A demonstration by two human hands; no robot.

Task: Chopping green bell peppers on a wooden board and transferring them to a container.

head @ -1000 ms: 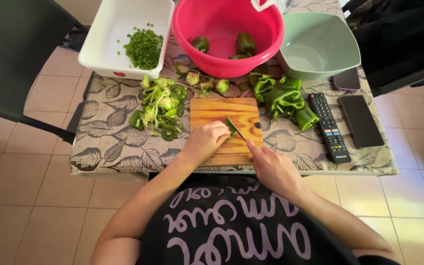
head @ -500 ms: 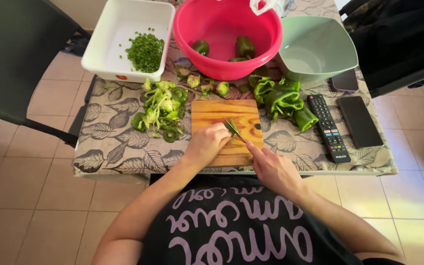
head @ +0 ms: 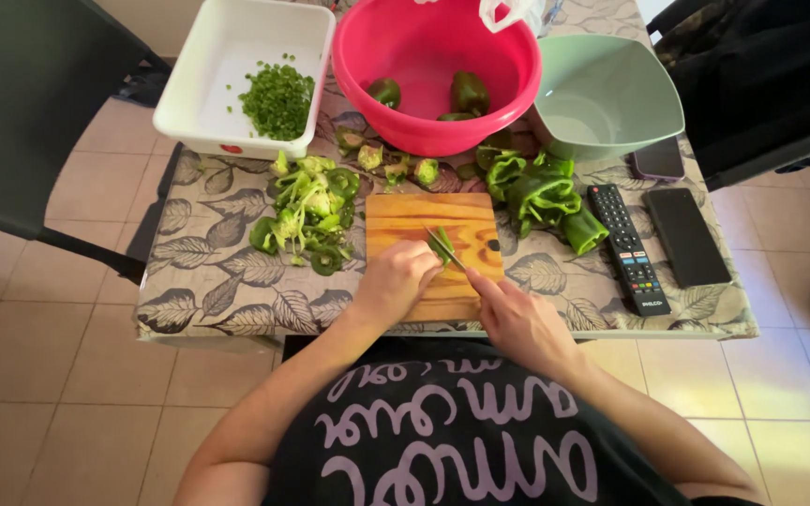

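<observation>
On a wooden cutting board point(head: 428, 217) lies a strip of green pepper point(head: 442, 244). My left hand point(head: 396, 279) presses down on the near end of the strip. A knife point(head: 454, 251) is gripped in my right hand point(head: 517, 323), its blade angled across the strip beside my left fingers. Pepper scraps and seeds point(head: 307, 215) are heaped left of the board, and cleaned pepper pieces point(head: 541, 195) lie to its right.
A white tray point(head: 203, 94) with diced pepper point(head: 278, 98) sits at the back left. A pink bowl point(head: 424, 117) holds whole peppers, with a pale green bowl point(head: 607, 98) beside it. A remote control point(head: 625, 245) and phone point(head: 686, 236) lie right. A dark chair point(head: 30, 112) stands left.
My hands stay at the board with only small shifts of the knife against the pepper strip. The view has tilted slightly.
</observation>
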